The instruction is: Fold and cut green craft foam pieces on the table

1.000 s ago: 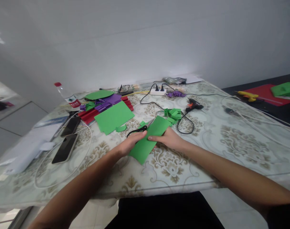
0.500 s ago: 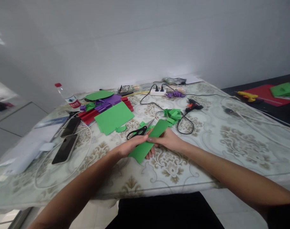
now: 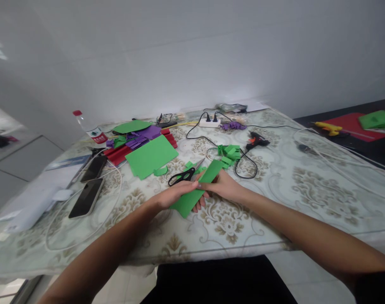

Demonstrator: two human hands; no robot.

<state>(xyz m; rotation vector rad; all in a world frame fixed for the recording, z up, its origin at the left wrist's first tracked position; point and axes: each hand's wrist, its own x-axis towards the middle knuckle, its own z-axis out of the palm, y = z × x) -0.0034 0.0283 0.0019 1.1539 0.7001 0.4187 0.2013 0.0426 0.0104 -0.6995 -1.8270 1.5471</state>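
A strip of green paper (image 3: 187, 202) lies slantwise across both my hands, above the front part of the table. My left hand (image 3: 176, 192) is closed on its left edge, thumb on top and fingers underneath. From the other side my right hand (image 3: 222, 184) grips the same strip, its thumb pressed on the face near the middle. Just beyond the hands, black-handled scissors (image 3: 181, 176) rest on the tablecloth, blades pointing away to the right. Green paper scraps (image 3: 189, 166) lie by the blades, and cut green pieces (image 3: 230, 153) are bunched farther right.
Green sheets (image 3: 152, 156) and a pile of purple paper (image 3: 138, 139) lie back left. Two phones (image 3: 87, 197) and a bottle (image 3: 96, 134) stand or lie at left. A black glue gun (image 3: 257, 140), its cord and a power strip (image 3: 210, 122) are beyond my right hand.
The green strip and both hands have shifted only very slightly. Both hands keep hold of the strip, and the things on the table are unmoved.
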